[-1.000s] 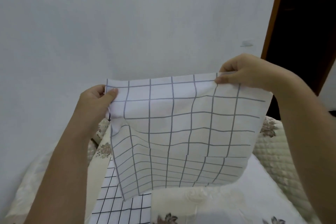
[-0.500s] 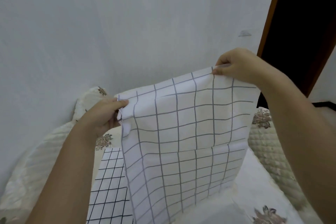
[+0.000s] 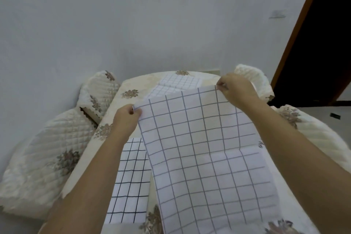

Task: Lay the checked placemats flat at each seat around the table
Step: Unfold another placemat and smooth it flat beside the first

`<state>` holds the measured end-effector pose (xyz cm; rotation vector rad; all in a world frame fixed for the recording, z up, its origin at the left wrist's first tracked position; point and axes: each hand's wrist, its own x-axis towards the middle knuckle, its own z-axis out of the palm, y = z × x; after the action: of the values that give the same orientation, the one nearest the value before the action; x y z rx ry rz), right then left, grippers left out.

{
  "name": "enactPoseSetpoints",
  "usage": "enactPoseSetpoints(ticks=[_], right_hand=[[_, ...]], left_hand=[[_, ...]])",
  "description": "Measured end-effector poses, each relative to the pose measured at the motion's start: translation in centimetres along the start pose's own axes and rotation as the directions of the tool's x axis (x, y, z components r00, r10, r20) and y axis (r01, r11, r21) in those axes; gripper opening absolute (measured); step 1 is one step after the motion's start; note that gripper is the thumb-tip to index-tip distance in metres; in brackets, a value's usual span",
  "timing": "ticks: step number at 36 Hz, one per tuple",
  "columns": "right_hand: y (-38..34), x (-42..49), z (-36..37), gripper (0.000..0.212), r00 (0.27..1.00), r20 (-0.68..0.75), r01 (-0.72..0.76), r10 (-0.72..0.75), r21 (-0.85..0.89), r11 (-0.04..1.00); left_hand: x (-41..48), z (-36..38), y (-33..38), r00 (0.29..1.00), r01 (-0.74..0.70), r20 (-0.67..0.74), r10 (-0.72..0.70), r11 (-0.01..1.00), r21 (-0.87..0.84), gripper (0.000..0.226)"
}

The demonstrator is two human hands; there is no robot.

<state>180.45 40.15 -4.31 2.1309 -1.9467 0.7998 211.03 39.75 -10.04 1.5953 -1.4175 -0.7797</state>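
I hold a white placemat with a grey check spread over the table's right half, its near end lying on the cloth. My left hand pinches its far left corner and my right hand pinches its far right corner, both lifted off the table. A white placemat with a black check lies flat on the near left, partly under my left forearm. Another grey-checked placemat lies at the table's far end, partly hidden by the held one.
The table wears a cream floral cloth. Quilted cream chair covers stand at the left, far left and right. A white wall is close behind, and a dark doorway opens at the right.
Both hands have lowered the grey-checked placemat from upright in front of the wall down toward the table. My view has tipped down, revealing the table's far end.
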Motion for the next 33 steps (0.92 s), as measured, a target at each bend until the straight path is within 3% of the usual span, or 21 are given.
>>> enactPoseSetpoints(ticks=[8,20,33], right_hand=[[3.4,-1.8,5.1,0.018,0.996,0.085,-0.012,0.012,0.008,1.0],[7.2,-12.4,8.8,0.01,0.928,0.372,-0.035,-0.008,0.11,0.993],[5.2,-23.0,12.0,0.016,0.794,0.586,0.084,-0.159,0.154,0.984]], left_hand=[[-1.6,3.4,-1.9,0.999,0.004,0.05,-0.018,0.961,0.276,0.024],[-7.4,7.2,-10.6,0.95,0.135,0.229,-0.212,0.941,0.311,0.011],[-13.2,6.1,-15.7,0.927,0.144,0.228,-0.297,0.845,0.516,0.016]])
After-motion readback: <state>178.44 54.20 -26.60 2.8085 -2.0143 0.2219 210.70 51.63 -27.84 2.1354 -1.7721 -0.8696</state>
